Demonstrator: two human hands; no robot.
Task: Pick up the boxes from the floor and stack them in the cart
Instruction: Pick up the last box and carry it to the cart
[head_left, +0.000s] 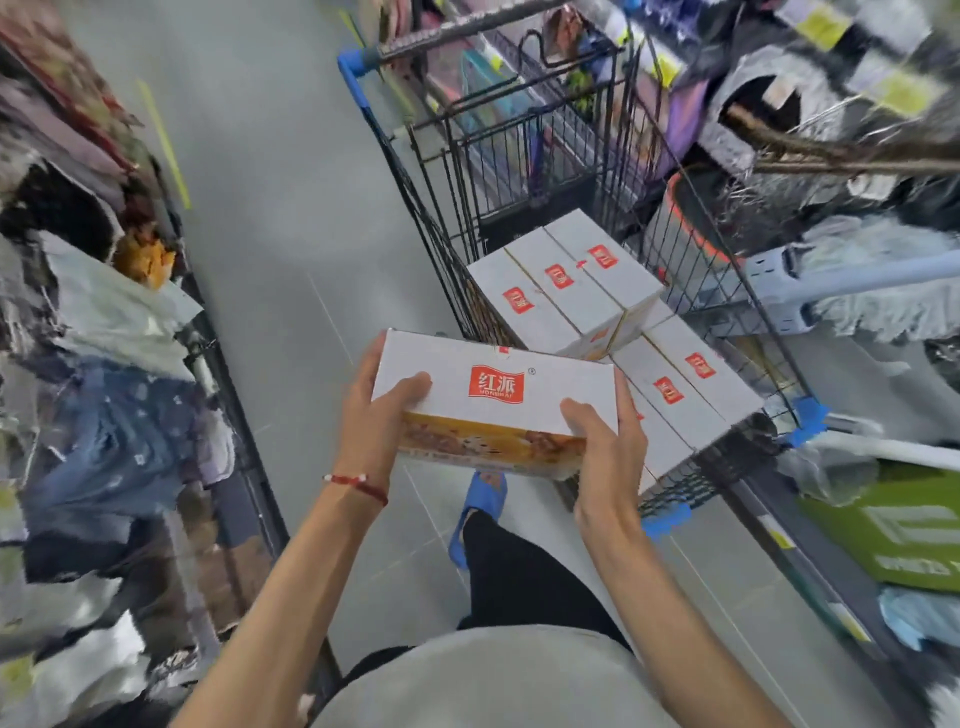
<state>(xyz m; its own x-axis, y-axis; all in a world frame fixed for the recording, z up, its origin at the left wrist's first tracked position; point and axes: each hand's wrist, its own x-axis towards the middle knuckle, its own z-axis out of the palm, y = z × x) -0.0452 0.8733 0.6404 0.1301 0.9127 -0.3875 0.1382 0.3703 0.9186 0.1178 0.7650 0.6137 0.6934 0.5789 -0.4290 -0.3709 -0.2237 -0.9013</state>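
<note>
- In front of the chest, up off the smooth grey floor (291, 208): one white cardboard box with a red label and an orange picture side (498, 395), lying flat, long way running left to right.
- Held at both short ends: left grip (384, 410) wrapped round the left end, thumb on top; right grip (608, 441) wrapped round the right end, thumb on top too. Both closed tight on that box.
- Ahead and to the right of the held box: black wire cart with blue corner pads (431, 228), very near.
- Right grip nearer to the cart than the left one.
- Already inside the cart: white boxes of the same kind, a high row of three (561, 280) at the far part and a lower row (680, 384) at the near part, side by side and touching.
- Long way of those boxes slanted, not matching the held one; likely needs a small turn, then a reach forward and right, maybe onto the lower row.
- Hidden: the parts of both grips under the box, the near left bit of the lower row, the cart bottom.
- No more boxes on the floor in view; cannot tell how many left.
- Blurry on both sides: shelves (104, 389) stuffed with cloth and bags. Below the box, a blue slipper (483, 499) on the floor.
</note>
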